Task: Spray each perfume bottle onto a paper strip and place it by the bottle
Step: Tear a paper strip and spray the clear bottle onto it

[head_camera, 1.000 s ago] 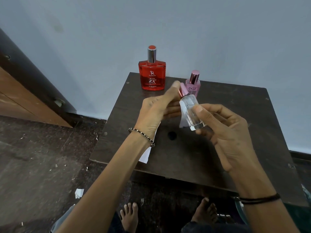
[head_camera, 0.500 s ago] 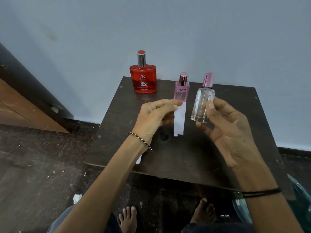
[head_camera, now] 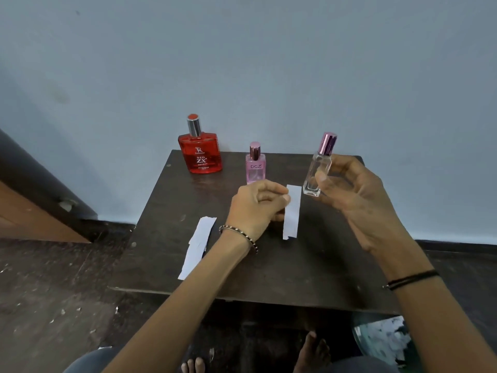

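Single head-worn view, wide-angle, looking forward-down from close above dark table point(head_camera: 166, 254), facing wall point(head_camera: 242, 63).

light: dim, even, soft | shadows: faint | focus: slightly soft | edges: wide-angle warp

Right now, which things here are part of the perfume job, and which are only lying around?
Part of the job:
clear bottle in right hand
paper strip in left hand
red bottle
pink bottle
spare strips

Only lying around:
paper scraps on floor
bin of scraps
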`<state>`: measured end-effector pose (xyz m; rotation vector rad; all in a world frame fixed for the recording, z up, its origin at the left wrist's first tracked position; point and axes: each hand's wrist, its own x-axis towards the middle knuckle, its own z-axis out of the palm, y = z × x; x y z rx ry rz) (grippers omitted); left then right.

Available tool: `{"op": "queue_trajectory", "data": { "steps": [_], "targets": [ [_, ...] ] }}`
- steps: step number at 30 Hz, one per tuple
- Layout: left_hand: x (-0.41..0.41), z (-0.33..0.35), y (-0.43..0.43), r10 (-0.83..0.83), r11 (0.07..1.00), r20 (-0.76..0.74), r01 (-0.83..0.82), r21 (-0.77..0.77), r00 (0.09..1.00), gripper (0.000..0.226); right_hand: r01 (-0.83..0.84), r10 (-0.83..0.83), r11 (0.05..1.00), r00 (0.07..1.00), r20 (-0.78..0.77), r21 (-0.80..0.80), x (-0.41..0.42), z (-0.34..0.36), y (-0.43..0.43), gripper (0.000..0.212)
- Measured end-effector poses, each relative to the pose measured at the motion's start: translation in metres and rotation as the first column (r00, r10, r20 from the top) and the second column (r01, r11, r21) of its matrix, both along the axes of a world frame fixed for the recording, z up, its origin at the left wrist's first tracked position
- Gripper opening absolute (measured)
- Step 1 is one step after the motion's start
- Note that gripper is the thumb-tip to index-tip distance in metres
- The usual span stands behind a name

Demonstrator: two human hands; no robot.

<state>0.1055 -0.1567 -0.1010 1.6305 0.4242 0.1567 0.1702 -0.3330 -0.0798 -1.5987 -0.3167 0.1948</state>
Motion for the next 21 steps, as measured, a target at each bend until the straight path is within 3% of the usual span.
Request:
{"op": "queue_trajectory", "data": {
  "steps": [11, 21],
  "targets": [
    [0.032, -0.011, -0.038, 0.187, 0.973, -0.071, -0.175, 0.150, 0.980, 0.028, -0.006, 0.017, 0.990, 0.997, 0.079, -0.139, 0.035, -0.005, 0.002, 0.035],
    [0.036, -0.008, -0.038, 0.236, 0.947, -0.046, -0.220, 0.234, 0.971, 0.020, -0.108, 0.141, 0.966, 0.982, 0.129, -0.234, 0.053, -0.015, 0.026, 0.035]
  ]
}}
